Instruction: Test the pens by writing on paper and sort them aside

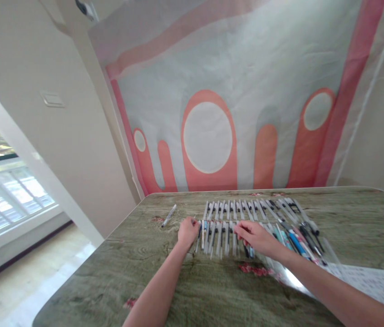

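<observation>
Two rows of pens lie side by side on the table, a back row (228, 210) of clear-barrelled pens with dark grips and a front row (218, 238) with mixed barrels. My left hand (188, 232) is at the left end of the front row, fingers curled, with a thin pen tip (194, 218) poking up beside them. At the front row's right end, my right hand (253, 235) has thumb and fingertips pinched together above the pens. What lies between those fingertips is too blurred to make out. A looser pile of coloured pens (299, 243) lies right of that hand, partly behind its wrist.
One single pen (169, 215) lies apart at the back left of the wood-patterned table (110, 272). A clear plastic sheet or bag (294, 278) and a white patterned sheet (376, 284) lie at right, under and beyond my right forearm. A wall hanging (209, 181) rises behind the table.
</observation>
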### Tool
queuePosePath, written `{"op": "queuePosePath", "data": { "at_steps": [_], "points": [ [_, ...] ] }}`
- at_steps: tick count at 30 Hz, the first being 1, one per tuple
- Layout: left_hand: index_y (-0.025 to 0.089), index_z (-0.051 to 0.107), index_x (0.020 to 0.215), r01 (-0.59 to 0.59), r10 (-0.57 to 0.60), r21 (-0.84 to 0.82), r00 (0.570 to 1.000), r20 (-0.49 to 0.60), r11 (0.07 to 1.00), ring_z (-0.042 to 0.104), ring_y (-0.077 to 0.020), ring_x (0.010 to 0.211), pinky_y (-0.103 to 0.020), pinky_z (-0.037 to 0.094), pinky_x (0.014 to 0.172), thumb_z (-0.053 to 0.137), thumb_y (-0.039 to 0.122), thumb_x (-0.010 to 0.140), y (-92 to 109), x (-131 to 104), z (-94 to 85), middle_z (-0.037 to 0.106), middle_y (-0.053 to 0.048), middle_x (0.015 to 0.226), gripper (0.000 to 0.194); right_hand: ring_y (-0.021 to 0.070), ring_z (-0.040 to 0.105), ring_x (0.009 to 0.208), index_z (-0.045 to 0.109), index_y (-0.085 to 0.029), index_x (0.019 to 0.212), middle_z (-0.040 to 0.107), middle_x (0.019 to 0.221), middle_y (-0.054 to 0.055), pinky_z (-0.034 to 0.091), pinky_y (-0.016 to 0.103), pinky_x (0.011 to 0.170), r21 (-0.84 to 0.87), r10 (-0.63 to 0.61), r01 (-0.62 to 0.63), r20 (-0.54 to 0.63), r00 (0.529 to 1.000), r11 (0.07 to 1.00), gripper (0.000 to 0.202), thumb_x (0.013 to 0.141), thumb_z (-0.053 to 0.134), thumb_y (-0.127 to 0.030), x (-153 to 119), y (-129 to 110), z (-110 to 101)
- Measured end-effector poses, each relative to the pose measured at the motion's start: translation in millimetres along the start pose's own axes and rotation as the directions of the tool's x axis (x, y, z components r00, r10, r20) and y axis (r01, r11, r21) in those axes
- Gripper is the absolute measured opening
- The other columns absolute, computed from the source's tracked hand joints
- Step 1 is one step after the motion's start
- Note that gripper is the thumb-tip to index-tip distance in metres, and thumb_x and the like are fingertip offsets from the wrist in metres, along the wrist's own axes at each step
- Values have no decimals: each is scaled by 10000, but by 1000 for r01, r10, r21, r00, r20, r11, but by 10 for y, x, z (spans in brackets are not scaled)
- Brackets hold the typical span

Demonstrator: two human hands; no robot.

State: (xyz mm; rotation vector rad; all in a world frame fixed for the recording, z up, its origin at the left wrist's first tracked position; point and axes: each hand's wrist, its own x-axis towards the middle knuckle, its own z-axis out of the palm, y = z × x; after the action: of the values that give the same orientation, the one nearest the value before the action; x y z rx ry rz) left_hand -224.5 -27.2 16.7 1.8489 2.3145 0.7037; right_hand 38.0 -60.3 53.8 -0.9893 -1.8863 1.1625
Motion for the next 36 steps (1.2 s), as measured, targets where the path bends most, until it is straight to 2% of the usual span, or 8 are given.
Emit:
{"op": "queuePosePath", "data": {
  "at_steps": [10,14,16,18,21,24,30,36],
  "points": [
    [145,598,783,24,-25,22,999,37,999,569,-192,750,-243,338,616,399,433,789,42,19,-64,626,-103,767,350,83,466,475,531,-154,733,529,611,-18,341,194,443,6,28,-28,25,999,1000,384,786,400,-511,20,69,34],
    [124,607,818,-4,20,-321,999,47,947,557,-172,787,-245,357,678,297,345,849,188,46,-224,627,-109,825,382,81,455,475,536,-156,735,524,604,-22,348,197,458,1,9,-9,21,1000,1000,364,787,410,-493,26,89,33],
    [126,597,875,54,40,-626,990,135,778,548,-147,722,-237,374,633,329,368,837,366,-38,-291,623,-88,859,364,84,452,481,542,-154,726,523,598,-20,355,201,470,-14,-7,7,14,1000,1000,353,780,431,-484,20,75,40],
    [131,579,922,168,111,-875,964,242,454,532,-112,647,-227,382,599,402,419,804,592,-203,-318,611,-77,886,358,88,451,486,551,-150,733,524,596,-15,356,202,467,-16,-12,12,22,1000,1000,349,773,445,-480,1,39,64],
    [125,575,900,310,216,-951,929,300,-11,549,-121,750,-231,404,667,518,393,759,916,-513,-277,595,-82,882,308,90,450,481,556,-148,765,517,594,-12,347,197,439,30,-3,0,87,996,1000,350,775,444,-479,-47,-24,136],
    [123,584,866,347,234,-914,926,297,-213,549,-126,825,-245,404,764,551,337,754,1095,-723,-199,591,-75,893,243,91,452,481,536,-147,729,498,573,-17,350,196,440,64,-15,6,140,990,998,337,778,445,-468,-87,-37,219],
    [126,571,972,389,199,-898,915,351,-204,552,-126,833,-240,416,753,578,301,742,1005,-669,-157,590,-88,949,289,102,461,485,534,-153,708,500,550,-19,356,210,466,-44,-39,42,67,997,998,305,787,444,-433,-82,28,235],
    [124,570,838,372,173,-919,922,348,-134,531,-68,623,-181,399,590,627,294,699,810,-495,-172,577,-16,713,227,109,464,531,556,-156,707,527,586,-12,352,216,505,-133,-74,79,45,996,988,262,788,448,-381,-92,-10,205]
  ]
}}
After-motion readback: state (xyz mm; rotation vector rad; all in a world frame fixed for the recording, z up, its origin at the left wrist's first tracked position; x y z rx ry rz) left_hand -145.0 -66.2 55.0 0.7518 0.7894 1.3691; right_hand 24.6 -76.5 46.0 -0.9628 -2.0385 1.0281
